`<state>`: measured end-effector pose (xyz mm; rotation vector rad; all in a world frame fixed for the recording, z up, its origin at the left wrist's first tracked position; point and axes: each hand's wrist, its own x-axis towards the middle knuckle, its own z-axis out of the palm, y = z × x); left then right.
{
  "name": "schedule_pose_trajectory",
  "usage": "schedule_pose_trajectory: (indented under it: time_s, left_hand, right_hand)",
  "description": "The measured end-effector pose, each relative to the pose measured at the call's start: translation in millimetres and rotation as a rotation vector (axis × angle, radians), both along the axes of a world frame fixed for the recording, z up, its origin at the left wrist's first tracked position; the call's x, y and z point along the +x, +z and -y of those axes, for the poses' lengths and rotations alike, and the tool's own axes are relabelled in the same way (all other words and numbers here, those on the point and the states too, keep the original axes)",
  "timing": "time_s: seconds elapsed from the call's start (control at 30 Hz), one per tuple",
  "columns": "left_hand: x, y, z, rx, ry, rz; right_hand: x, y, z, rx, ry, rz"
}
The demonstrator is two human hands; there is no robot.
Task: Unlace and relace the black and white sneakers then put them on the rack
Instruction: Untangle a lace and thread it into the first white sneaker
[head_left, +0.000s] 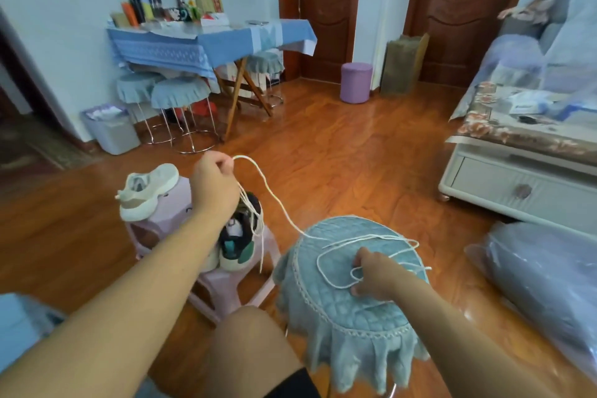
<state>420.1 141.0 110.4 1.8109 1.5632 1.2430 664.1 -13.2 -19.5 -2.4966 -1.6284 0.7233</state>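
left hand (214,182): up high, pinching white lace (280,208)
right hand (374,275): on stool (352,310), fingers hooked round lace loops
sneaker (240,236): sitting on pink rack (226,281)

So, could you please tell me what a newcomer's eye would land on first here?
A white lace strung from the raised left hand down to the right hand on a teal stool. Behind the left arm, a black and white sneaker sits on a pink stool.

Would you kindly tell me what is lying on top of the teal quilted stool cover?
A white shoelace lies looped on the teal quilted stool cover, with the right hand on it. The stool's seat is hidden.
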Motion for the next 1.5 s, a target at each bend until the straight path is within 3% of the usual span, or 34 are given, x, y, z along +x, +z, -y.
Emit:
schedule_pose_trajectory:
  time_s: [0.17,0.27,0.3,0.37,0.4,0.43,0.5,0.57,0.73,0.93,1.03,1.17,1.23,1.33,1.4,1.47,1.5]
  left_hand:
    - [-64.2,68.1,9.0,0.077,-0.014,0.142]
    - [-101.3,107.3,32.6,0.034,-0.109,0.058]
    - [-111.9,118.2,40.3,0.010,-0.148,-0.012]
    - [-143.0,140.7,58.7,-0.015,-0.186,-0.140]
    - [-161.7,150.1,68.7,-0.022,-0.182,-0.183]
    - [-177.6,157.0,78.2,-0.030,-0.181,-0.217]
    - [-209.2,163.7,100.0,-0.048,-0.164,-0.262]
    - [-240.3,159.9,123.8,-0.072,-0.142,-0.287]
    - [-309.5,112.0,170.7,-0.256,-0.083,-0.205]
    - [-384.0,32.6,224.4,-0.666,0.038,-0.345]
    - [-411.4,9.7,241.0,-0.814,0.008,-0.383]
    - [-424.7,-0.1,253.4,-0.917,-0.083,-0.500]
    - [-429.2,0.5,251.7,-0.916,-0.076,-0.550]
    - [-437.2,17.5,241.6,-0.791,0.026,-0.549]
    - [-439.4,36.7,233.3,-0.657,0.070,-0.429]
    - [-440.0,55.3,226.6,-0.546,0.040,-0.236]
    - [-441.8,61.2,223.9,-0.525,-0.001,-0.159]
  right_hand:
    - [-15.7,11.2,5.9,-0.068,-0.018,0.085]
    - [-38.4,33.0,2.5,-0.168,0.006,0.240]
    - [-52.7,51.8,-2.6,-0.153,0.028,0.291]
    - [-101.6,104.0,-19.1,0.112,0.052,0.233]
    - [-133.9,131.0,-27.0,0.306,0.068,0.037]
    - [-168.5,157.9,-28.1,0.426,0.081,-0.275]
    - [-239.5,201.5,-19.3,0.357,0.171,-1.030]
    - [-300.4,220.2,-12.0,0.186,0.219,-1.457]
    - [-398.4,184.6,-21.3,-0.158,0.139,-1.781]
    - [-436.1,144.9,-72.9,-0.290,-0.287,-2.033]
    - [-448.4,138.7,-119.9,-0.267,-0.249,-1.944]
    - [-473.0,138.2,-155.2,-0.029,-0.172,-1.617]
    - [-485.4,141.8,-149.8,-0.030,-0.034,-1.473]
    - [-502.2,148.2,-111.6,-0.316,0.389,-1.205]
    - [-514.8,147.8,-79.0,-0.563,0.635,-1.049]
    - [-529.1,144.2,-52.9,-0.747,0.762,-1.073]
    - [-536.8,143.4,-44.8,-0.803,0.755,-1.179]
